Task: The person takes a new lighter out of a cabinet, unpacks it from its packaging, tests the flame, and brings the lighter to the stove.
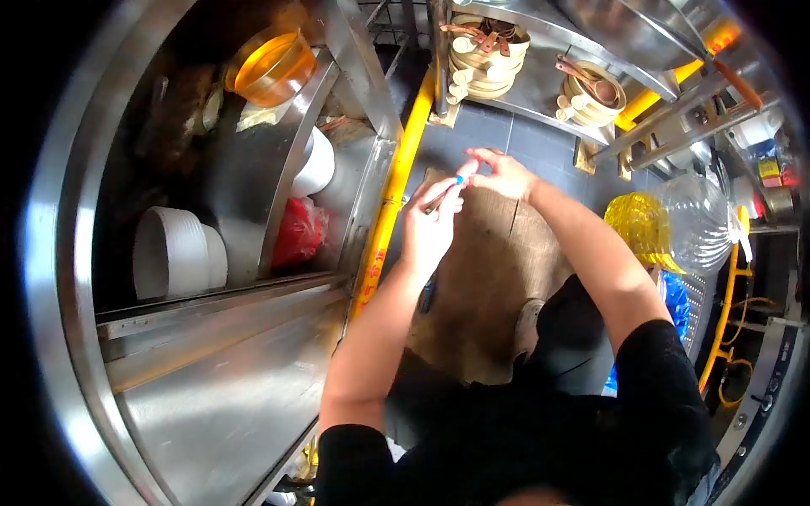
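Note:
My left hand (430, 221) is raised in the middle of the view, its fingers curled round a thin dark item too small to name. Something small and blue (460, 180) shows at its fingertips. My right hand (504, 175) meets it from the right, thumb and fingers bent close to the left fingertips; what they pinch, if anything, is too small to make out. Below both hands lies a brown wooden board or mat (481, 261) on the dark tiled floor.
At left, a steel cabinet (228, 363) holds an orange bowl (274, 69), white containers (173, 253) and a red bag (299, 232). A yellow pipe (391, 211) runs alongside. Stacked pots (485, 67) stand on a shelf ahead. A large oil bottle (671, 223) is at right.

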The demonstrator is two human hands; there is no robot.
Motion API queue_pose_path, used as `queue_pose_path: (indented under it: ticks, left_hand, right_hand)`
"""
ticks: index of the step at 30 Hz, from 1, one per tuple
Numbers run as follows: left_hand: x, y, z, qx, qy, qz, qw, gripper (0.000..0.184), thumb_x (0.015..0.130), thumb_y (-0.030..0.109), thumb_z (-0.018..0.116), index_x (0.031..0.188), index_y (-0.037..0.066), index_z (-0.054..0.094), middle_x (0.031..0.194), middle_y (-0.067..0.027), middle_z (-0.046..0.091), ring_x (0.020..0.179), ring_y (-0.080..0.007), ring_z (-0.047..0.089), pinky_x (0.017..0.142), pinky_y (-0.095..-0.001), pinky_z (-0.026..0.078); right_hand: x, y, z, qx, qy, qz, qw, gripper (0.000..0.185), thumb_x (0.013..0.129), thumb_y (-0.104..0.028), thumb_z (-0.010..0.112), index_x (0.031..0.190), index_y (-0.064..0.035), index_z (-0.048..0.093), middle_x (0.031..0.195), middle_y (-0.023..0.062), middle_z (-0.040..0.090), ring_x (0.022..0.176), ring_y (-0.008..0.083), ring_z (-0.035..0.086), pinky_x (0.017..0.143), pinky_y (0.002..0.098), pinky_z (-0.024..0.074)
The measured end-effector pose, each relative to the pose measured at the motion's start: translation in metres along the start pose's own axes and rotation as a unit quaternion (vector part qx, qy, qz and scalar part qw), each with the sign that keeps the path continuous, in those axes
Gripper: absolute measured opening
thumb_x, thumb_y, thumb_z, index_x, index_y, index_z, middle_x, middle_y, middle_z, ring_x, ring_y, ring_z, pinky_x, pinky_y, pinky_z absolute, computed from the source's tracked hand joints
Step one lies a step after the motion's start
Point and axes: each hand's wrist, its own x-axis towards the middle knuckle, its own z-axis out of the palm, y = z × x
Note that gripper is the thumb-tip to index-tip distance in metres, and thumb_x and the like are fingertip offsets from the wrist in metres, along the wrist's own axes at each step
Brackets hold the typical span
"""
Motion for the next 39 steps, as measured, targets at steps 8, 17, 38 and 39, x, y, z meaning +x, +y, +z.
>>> queue_pose_path:
  ticks: [8, 17, 38, 39]
  left_hand:
    - [0.003, -0.029, -0.006, 0.264, -0.002, 0.136, 0.955, 0.017, 0.092, 0.014, 0.071, 0.105, 0.002, 0.072, 0.088, -0.0160, 0.067, 0.078, -0.0336, 0.066, 0.069, -0.0404, 0.053]
    - [-0.004, -0.029, -0.047, 0.264, -0.068, 0.118, 0.955, 0.024, 0.087, 0.007, 0.069, 0.111, 0.002, 0.069, 0.110, -0.0186, 0.067, 0.098, -0.0381, 0.067, 0.086, -0.0431, 0.056]
    - [-0.024, -0.033, -0.051, 0.342, -0.063, 0.139, 0.927, 0.021, 0.093, 0.012, 0.069, 0.112, 0.004, 0.073, 0.094, -0.0168, 0.069, 0.084, -0.0352, 0.068, 0.075, -0.0405, 0.055]
    - [-0.025, -0.032, -0.050, 0.343, -0.063, 0.136, 0.927, 0.020, 0.093, 0.012, 0.069, 0.112, 0.004, 0.073, 0.094, -0.0168, 0.069, 0.084, -0.0352, 0.068, 0.075, -0.0404, 0.055]
  right_hand:
    - [0.027, 0.031, 0.087, 0.523, -0.064, 0.089, 0.845, 0.070, 0.091, -0.013, 0.069, 0.152, -0.0016, 0.036, 0.118, 0.0061, 0.063, 0.115, 0.0183, 0.060, 0.108, 0.0354, 0.0443]
    - [0.015, -0.014, 0.128, 0.677, -0.069, 0.087, 0.727, 0.054, 0.087, 0.003, 0.062, 0.139, -0.0054, 0.051, 0.120, 0.0081, 0.064, 0.114, 0.0180, 0.062, 0.101, 0.0331, 0.0505]
    - [0.013, 0.006, 0.146, 0.635, -0.098, 0.087, 0.761, 0.055, 0.088, -0.002, 0.073, 0.139, -0.0050, 0.055, 0.119, 0.0030, 0.066, 0.116, 0.0153, 0.062, 0.107, 0.0312, 0.0465]
    - [0.013, 0.006, 0.146, 0.636, -0.097, 0.087, 0.760, 0.055, 0.088, -0.002, 0.073, 0.139, -0.0052, 0.055, 0.119, 0.0028, 0.066, 0.116, 0.0153, 0.062, 0.107, 0.0313, 0.0463]
